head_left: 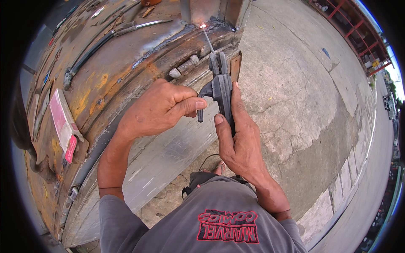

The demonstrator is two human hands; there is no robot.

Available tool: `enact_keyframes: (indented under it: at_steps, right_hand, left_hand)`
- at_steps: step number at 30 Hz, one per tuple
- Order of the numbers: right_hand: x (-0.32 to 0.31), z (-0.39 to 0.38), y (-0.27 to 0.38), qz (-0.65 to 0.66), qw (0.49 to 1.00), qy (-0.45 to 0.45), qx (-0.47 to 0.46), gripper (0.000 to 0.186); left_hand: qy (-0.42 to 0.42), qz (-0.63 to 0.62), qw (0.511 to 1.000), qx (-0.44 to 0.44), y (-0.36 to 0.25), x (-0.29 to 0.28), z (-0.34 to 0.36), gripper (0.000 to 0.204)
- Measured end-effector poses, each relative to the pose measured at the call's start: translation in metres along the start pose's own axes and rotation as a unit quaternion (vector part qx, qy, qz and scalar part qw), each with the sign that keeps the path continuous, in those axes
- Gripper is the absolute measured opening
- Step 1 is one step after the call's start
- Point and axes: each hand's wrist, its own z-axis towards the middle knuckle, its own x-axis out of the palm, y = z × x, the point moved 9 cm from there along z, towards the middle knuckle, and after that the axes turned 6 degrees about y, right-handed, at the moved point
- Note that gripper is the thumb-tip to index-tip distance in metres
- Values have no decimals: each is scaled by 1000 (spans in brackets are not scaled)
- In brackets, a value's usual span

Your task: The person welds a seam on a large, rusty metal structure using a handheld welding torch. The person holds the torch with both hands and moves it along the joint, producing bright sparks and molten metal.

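Observation:
A black welding electrode holder [221,90] points away from me, with a thin electrode [208,40] clamped in its jaws. The electrode's far tip glows red at a weld seam [185,30] by the foot of an upright steel plate [198,9]. My right hand [236,143] is closed round the holder's handle. My left hand [162,105] pinches the hooked lever at the holder's side. Just left of the jaws, a short cylindrical metal piece [184,66] lies on the rusty steel surface [105,63].
Long metal tools [88,55] lie across the steel at upper left, and a pink-and-white carton [63,118] sits at far left. A cable [207,160] runs near my feet. Cracked concrete [287,105] spreads to the right, with red metal shelving [354,31] at the upper right.

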Motion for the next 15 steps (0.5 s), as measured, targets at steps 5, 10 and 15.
enact_keyframes:
  at_steps: [5, 10, 15]
  right_hand:
    - [1, 1, -1, -6, 1000, 2, -1, 77]
    - [1, 1, 1, 1, 1000, 2, -1, 76]
    - [0, 1, 1, -2, 1000, -3, -10, 75]
  left_hand:
    - [-1, 3, 1000, -9, 4, 1, 0, 41]
    - [2, -5, 1000, -9, 4, 1, 0, 42]
    - [9, 3, 1000, 7, 2, 1, 1, 43]
